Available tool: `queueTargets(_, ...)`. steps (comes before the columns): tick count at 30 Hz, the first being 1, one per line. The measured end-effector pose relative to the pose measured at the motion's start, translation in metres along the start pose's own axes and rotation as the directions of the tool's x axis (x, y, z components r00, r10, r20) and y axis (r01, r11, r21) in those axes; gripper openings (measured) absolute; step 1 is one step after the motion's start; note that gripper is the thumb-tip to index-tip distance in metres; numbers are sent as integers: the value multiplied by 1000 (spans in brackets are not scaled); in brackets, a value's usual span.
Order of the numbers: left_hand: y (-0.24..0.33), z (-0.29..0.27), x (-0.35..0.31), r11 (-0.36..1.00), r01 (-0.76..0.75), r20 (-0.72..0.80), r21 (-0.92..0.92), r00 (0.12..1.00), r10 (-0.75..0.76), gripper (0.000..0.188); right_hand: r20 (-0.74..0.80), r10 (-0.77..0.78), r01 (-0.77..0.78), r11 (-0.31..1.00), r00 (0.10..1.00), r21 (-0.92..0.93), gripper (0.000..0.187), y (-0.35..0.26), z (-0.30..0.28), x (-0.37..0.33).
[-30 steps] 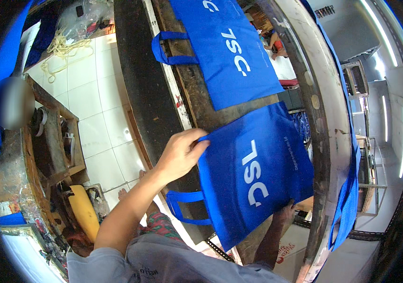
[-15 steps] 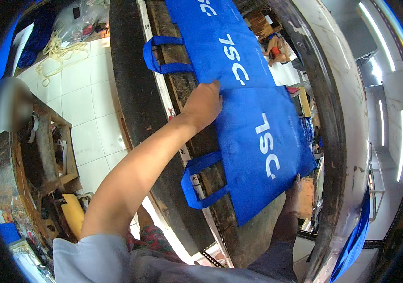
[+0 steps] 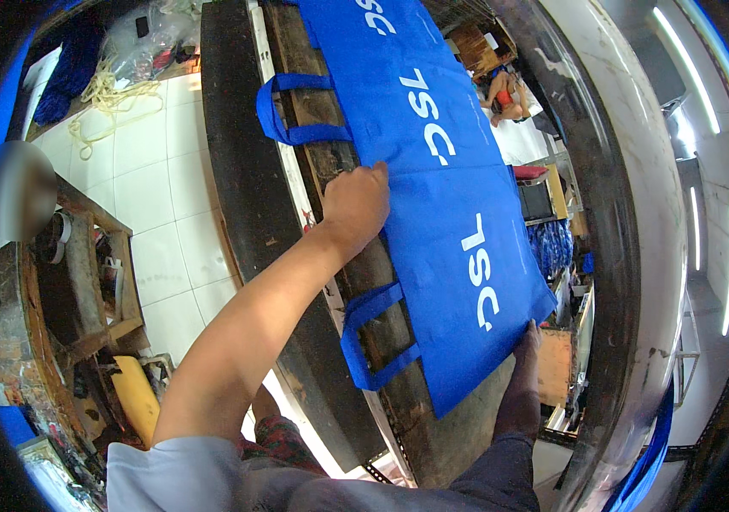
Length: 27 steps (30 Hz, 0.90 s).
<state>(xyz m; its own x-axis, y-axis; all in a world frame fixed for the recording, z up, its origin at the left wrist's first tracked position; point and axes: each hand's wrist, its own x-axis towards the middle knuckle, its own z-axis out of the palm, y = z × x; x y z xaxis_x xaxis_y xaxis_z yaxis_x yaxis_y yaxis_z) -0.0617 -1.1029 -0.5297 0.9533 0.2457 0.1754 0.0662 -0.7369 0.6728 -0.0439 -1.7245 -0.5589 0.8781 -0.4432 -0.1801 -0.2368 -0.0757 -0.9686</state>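
Near blue tote bag [image 3: 467,341] lying flat on worn dark board [image 3: 305,51], white print facing up, handle loop [image 3: 356,358] flopped out left. Left hand [image 3: 356,205] curled up tight, pinching bag's far left corner, right where it meets second blue tote [image 3: 390,94]. Right hand [image 3: 530,340] down at near bag's right corner, fingertips touching it, honestly can't tell if pinching or just pressing. Pale cord [image 3: 117,98] tangled on white tile floor [image 3: 147,179] way off left.
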Motion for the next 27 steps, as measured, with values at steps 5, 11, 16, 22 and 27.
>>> queueTargets(5,2,4,1,999,11,20,30,1000,-12,23,3,1,-1,1000,1000,-12,39,0,-7,3)
queueTargets(11,-1,8,-1,999,35,-50,20,998,-34,22,-1,27,-27,998,1000,-54,38,-3,5,-2)
queueTargets(16,13,3,-4,999,42,-18,-27,999,-43,18,24,34,-33,999,999,-19,33,-1,-26,-4)
queueTargets(22,0,16,-1,1000,6,-128,-30,992,-10,15,-316,-160,63,953,935,-296,31,1,-2,2)
queueTargets(27,-9,-24,-24,977,153,206,-150,971,-120,21,-290,-376,92,735,880,-672,31,14,6,-31)
